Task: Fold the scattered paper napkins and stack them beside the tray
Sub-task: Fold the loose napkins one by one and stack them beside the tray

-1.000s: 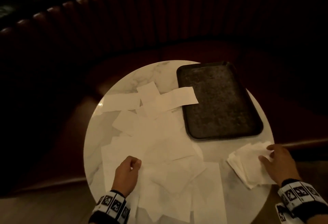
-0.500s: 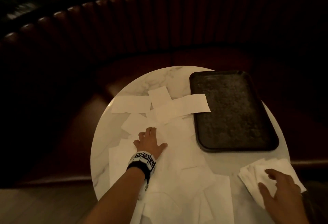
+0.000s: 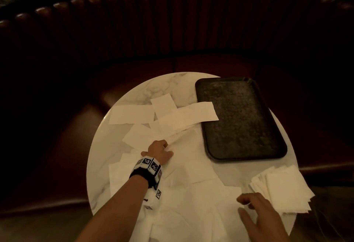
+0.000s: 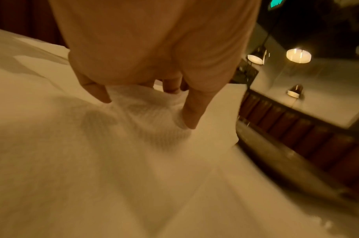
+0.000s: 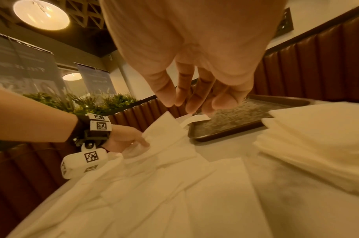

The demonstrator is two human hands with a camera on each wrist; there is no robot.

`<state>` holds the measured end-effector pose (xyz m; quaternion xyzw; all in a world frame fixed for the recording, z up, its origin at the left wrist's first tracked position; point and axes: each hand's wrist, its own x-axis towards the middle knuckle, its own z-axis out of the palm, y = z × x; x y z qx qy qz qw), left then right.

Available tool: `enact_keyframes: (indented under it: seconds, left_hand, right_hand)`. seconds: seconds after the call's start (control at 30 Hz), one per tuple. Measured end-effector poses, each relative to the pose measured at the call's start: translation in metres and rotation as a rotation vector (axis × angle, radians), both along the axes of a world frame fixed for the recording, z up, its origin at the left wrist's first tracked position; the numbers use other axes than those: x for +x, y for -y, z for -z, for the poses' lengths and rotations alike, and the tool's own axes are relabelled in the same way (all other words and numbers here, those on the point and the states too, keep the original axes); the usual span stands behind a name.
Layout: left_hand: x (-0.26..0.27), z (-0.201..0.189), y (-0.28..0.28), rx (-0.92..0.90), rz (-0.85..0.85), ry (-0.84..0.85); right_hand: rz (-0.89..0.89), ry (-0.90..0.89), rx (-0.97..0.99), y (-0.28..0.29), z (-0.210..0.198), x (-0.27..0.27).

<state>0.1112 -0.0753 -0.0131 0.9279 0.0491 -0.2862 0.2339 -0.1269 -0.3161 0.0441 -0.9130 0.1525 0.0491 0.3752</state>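
Note:
Unfolded white napkins (image 3: 191,165) lie overlapping across the round marble table (image 3: 164,84). My left hand (image 3: 165,146) reaches into the middle of the pile; its thumb and fingers (image 4: 191,116) pinch one napkin (image 4: 146,103) and bunch its edge up. The lifted napkin (image 5: 164,128) stands up beside the left hand (image 5: 129,140) in the right wrist view. My right hand (image 3: 247,205) hovers with loosely bent fingers (image 5: 166,90), holding nothing, just left of the stack of folded napkins (image 3: 283,188). The stack sits in front of the dark tray (image 3: 239,119).
The tray (image 5: 235,122) takes the far right of the table, with one napkin's end (image 3: 203,113) lying over its left rim. A curved brown padded bench (image 3: 172,31) wraps round behind. The table edge (image 3: 90,174) is close on the left.
My left hand moved from the near edge forward to the pile's middle and closed on a napkin. My right hand came off the folded stack and shifted left.

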Motion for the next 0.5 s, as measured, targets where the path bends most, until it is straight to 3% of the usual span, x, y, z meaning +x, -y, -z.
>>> enact_keyframes:
  seconds: [0.23, 0.37, 0.5]
  left_hand:
    - [-0.078, -0.083, -0.011, -0.890, -0.360, -0.020]
    - [-0.127, -0.126, -0.023, -1.096, -0.312, -0.032]
    - [-0.152, -0.142, -0.044, -1.229, -0.276, -0.026]
  right_hand:
    - [-0.067, -0.035, 0.364, -0.059, -0.033, 0.050]
    - [0.048, -0.011, 0.651, -0.089, -0.070, 0.072]
    - [0.110, 0.013, 0.745, -0.102, -0.094, 0.069]
